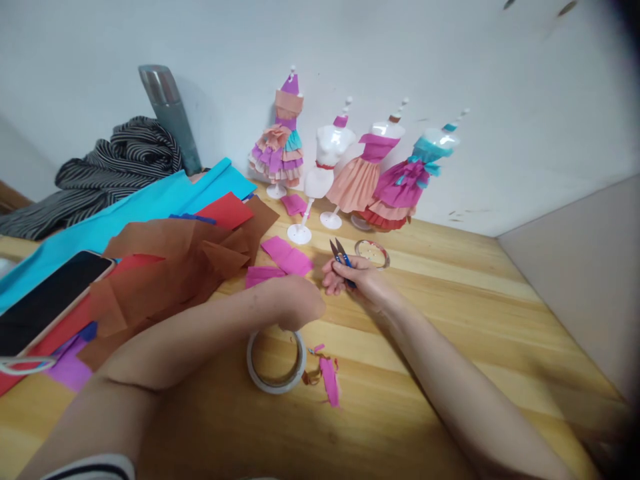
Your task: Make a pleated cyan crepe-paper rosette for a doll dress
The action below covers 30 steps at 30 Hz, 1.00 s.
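My right hand (pixel 357 277) is closed around blue-handled thread snips (pixel 343 260), whose dark blades point up and away with their tips apart. My left hand (pixel 303 303) is bent at the wrist beside it, with its fingers hidden from view. Pink crepe paper pieces (pixel 287 257) lie just beyond the left hand. A roll of tape (pixel 251 367) rests on the table under the left wrist. Near it are a pink paper scrap (pixel 329 381) and small brown bits. Past both hands stands a bare white mini mannequin (pixel 320 180) with a pink neck band and a red waist band.
Other mini mannequins wear paper dresses: a ruffled one (pixel 277 150), a peach-skirted one (pixel 355 180), a magenta one (pixel 403 183). A smaller ring (pixel 386 257) lies nearby. Leftward are brown paper (pixel 160 280), blue paper (pixel 150 200), a phone (pixel 55 300), striped cloth (pixel 120 160) and a bottle (pixel 175 120).
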Motion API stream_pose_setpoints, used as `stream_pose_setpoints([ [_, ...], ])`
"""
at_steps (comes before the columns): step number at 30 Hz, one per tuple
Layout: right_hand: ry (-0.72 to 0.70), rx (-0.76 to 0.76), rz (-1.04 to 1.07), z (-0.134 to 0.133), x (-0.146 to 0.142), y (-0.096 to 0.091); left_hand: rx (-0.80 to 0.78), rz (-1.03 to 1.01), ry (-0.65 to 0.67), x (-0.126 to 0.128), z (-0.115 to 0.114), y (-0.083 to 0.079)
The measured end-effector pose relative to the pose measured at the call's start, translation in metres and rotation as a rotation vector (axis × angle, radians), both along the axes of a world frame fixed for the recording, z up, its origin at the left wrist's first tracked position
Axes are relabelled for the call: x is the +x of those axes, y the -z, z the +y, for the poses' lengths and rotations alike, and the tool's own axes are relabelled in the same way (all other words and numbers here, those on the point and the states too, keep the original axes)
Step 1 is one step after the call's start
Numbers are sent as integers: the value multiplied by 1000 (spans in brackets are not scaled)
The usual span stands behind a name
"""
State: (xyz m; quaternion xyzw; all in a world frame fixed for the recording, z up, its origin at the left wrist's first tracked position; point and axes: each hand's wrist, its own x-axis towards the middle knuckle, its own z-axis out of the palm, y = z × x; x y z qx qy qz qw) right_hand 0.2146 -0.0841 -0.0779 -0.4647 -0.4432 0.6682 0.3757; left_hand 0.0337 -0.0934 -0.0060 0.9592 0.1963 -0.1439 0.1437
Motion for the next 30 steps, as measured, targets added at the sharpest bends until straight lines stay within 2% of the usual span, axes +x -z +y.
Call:
stream_pose_setpoints([
  [2, -15, -12, 3, 0, 0, 1, -41, 85, 90, -2, 6, -9],
  [4, -23, -21, 5, 0, 0, 3, -18, 136, 96, -8, 14, -19],
  [7, -30, -19, 13, -1, 1, 4, 101, 105, -69, -23, 27, -34],
  [12, -198, 3, 36, -7, -9, 1, 36, 61, -329, -57, 45, -59],
  [14, -211, 21, 29, -12, -15, -2, 15, 29, -374, -63, 45, -65],
  [18, -157, 31, 48, -22, -23, -10, 47, 24, -301, -55, 37, -67],
  [22, -278, 78, 26, -30, -24, -20, 121, 12, -214, -45, 33, -64],
  [26, -406, 100, -35, -36, -29, -28, 178, 23, -227, -46, 38, -61],
  [30, -288, 103, -72, -39, -33, -34, 225, -18, -216, -45, 43, -52],
])
